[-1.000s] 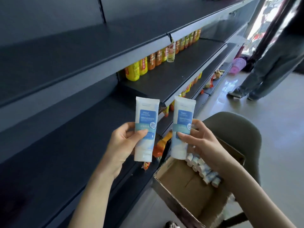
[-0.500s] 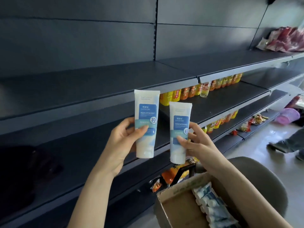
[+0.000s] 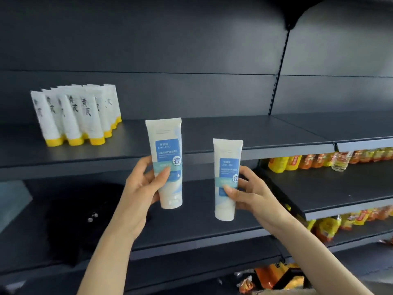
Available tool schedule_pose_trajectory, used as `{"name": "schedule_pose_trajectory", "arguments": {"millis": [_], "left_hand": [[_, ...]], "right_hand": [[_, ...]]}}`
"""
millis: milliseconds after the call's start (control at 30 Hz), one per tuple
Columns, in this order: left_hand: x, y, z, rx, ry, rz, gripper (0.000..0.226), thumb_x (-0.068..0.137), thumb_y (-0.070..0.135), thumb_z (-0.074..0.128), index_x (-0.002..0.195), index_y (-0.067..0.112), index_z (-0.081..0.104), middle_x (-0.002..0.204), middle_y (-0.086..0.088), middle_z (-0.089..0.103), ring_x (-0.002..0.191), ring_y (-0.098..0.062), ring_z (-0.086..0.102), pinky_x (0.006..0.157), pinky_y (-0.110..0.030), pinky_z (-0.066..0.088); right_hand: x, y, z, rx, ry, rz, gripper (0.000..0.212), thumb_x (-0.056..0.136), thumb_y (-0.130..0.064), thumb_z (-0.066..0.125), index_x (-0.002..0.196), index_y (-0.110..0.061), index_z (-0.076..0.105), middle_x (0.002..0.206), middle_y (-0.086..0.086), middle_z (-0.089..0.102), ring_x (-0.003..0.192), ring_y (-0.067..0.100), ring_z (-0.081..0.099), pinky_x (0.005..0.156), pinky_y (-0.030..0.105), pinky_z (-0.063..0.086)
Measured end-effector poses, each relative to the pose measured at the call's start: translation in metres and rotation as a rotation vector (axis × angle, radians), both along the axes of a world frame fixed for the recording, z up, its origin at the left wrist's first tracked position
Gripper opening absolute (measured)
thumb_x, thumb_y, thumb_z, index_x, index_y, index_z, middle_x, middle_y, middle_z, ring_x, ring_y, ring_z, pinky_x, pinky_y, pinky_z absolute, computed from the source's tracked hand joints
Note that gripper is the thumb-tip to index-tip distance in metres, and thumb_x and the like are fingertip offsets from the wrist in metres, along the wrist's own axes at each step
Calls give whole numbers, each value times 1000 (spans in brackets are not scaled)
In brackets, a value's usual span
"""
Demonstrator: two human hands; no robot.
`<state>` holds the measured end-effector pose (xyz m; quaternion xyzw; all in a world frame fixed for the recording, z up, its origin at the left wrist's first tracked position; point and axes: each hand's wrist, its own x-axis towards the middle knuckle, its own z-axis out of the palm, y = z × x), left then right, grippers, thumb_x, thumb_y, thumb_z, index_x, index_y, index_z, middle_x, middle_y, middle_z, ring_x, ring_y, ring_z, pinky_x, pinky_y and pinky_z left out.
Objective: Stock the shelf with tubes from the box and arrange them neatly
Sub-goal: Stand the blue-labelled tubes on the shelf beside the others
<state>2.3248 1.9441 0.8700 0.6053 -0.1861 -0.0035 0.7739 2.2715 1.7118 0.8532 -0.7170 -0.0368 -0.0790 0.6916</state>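
Gripped upright, cap down, in the left hand, thumb laid across the front: a white plastic tube with a blue label, raised before the front edge of the dark grey metal shelf; pinched likewise in the right hand, a little lower and to the right: a second white blue-labelled tube, cap down too; both in the air, apart from each other, resting on no board; on that shelf to the left, a tight cluster of white tubes with yellow caps, standing on their caps; on the lower right boards, rows of yellow and orange bottles; at the bottom, orange snack packets.
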Motion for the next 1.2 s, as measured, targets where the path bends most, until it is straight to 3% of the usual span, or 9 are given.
{"name": "schedule_pose_trajectory", "arguments": {"millis": [200,400,733,867,1033,1100,1200], "left_hand": [[40,80,13,-82,-55,116,34,79,24,62,113,21,61,106,-3,71,92,-15,69,66,-23,56],[87,152,24,-147,-92,191,33,81,24,62,114,20,63,109,1,71,98,-17,68,67,-25,57],[125,215,50,-24,-215,280,36,78,31,63,112,23,58,108,6,71,101,-10,67,72,-19,55],[130,226,55,-4,-251,342,33,76,30,63,109,27,59,107,8,71,101,-8,66,83,-29,49],[143,226,64,-39,-282,388,33,77,26,62,110,24,59,105,8,72,98,-8,68,73,-18,55],[149,223,69,-31,-292,400,32,78,25,62,110,25,58,106,8,72,98,-8,68,72,-18,56],[157,219,73,-15,-311,419,31,79,25,62,110,26,59,106,8,72,98,-8,68,72,-19,56]], "right_hand": [[61,76,23,64,-43,120,48,73,-24,71,118,-19,56,109,5,70,99,24,68,75,34,56],[110,139,26,113,-54,152,42,76,-23,71,116,-17,61,113,4,69,101,24,68,80,36,57],[187,187,50,247,-124,28,41,72,-21,73,110,-14,57,105,7,72,94,23,70,69,32,57],[235,188,69,209,-148,0,32,81,-13,71,110,-13,56,103,8,71,93,23,70,69,32,57],[308,183,81,123,-162,-158,33,82,-9,72,107,-12,52,104,9,67,88,19,68,66,30,57],[338,180,80,76,-143,-195,33,79,-6,74,103,-12,52,105,10,66,85,20,67,73,38,58],[381,179,75,-73,-102,-216,38,77,-6,76,105,-12,51,114,12,64,101,29,64,88,49,53]]}}
